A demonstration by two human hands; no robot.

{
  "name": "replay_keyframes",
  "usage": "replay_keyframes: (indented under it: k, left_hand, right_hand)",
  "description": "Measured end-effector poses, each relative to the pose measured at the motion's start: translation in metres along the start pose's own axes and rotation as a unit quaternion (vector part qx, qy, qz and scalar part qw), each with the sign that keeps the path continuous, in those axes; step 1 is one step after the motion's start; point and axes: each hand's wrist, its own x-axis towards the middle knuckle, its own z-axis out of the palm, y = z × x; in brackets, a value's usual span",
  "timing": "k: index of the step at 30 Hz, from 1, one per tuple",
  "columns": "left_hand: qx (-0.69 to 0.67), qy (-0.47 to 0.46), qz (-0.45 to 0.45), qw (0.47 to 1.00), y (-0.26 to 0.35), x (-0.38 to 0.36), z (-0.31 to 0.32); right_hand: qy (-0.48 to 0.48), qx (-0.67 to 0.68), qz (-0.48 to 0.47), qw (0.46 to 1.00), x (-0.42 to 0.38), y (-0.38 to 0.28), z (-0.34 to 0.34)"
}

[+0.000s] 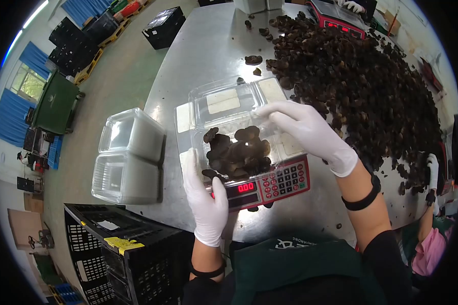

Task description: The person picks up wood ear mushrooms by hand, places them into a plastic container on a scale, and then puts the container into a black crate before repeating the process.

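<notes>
A clear plastic clamshell box [201, 109] with its lid folded back is over the red digital scale [286, 182], whose display reads 0.00. Dark brown wood ear mushrooms [236, 153] lie in the near half of the box. My left hand [204, 203], in a white glove, grips the box's near left side, thumb at the front and fingers along the side. My right hand [310, 132], gloved too, reaches across from the right. Its fingers are bent onto the box's right edge near the lid fold, with the fingertips partly hidden.
A large heap of wood ears [361, 86] covers the right of the metal table [180, 66]. Two stacks of clear boxes [127, 175] stand left of the scale. Black crates [132, 254] are at lower left. Another gloved hand [432, 170] works at far right, near the heap.
</notes>
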Motion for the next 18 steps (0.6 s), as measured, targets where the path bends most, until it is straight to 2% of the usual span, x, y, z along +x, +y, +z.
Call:
replay_keyframes:
  k: [2, 4, 5, 7, 11, 13, 14, 16, 18]
  left_hand:
    - [0.017, 0.032, 0.033, 0.999, -0.006, 0.007, -0.006]
    - [0.037, 0.035, 0.042, 0.998, -0.007, 0.015, -0.011]
    - [0.056, 0.040, 0.050, 0.996, -0.005, 0.018, -0.011]
    - [0.069, 0.042, 0.067, 0.994, 0.003, 0.028, -0.010]
    - [0.126, -0.006, 0.114, 0.985, 0.022, 0.042, 0.000]
    - [0.203, -0.090, 0.092, 0.971, 0.030, 0.045, 0.006]
    - [0.206, -0.112, 0.122, 0.965, 0.032, 0.047, 0.011]
    - [0.222, -0.145, 0.165, 0.950, 0.028, 0.046, 0.020]
    - [0.227, -0.151, 0.161, 0.948, 0.029, 0.046, 0.023]
  right_hand:
    - [0.018, 0.005, -0.006, 1.000, -0.013, 0.008, -0.008]
    - [0.103, -0.011, 0.015, 0.994, -0.033, 0.022, -0.021]
    - [0.106, -0.012, 0.017, 0.994, -0.044, 0.025, -0.029]
    - [0.170, 0.023, 0.137, 0.976, -0.070, 0.030, -0.048]
    - [0.270, 0.015, 0.127, 0.954, -0.136, 0.081, -0.086]
    - [0.336, -0.010, 0.147, 0.930, -0.173, 0.104, -0.101]
    - [0.387, -0.023, 0.161, 0.907, -0.187, 0.111, -0.103]
    - [0.423, -0.128, 0.159, 0.883, -0.220, 0.137, -0.112]
    - [0.428, -0.165, 0.180, 0.870, -0.234, 0.147, -0.108]
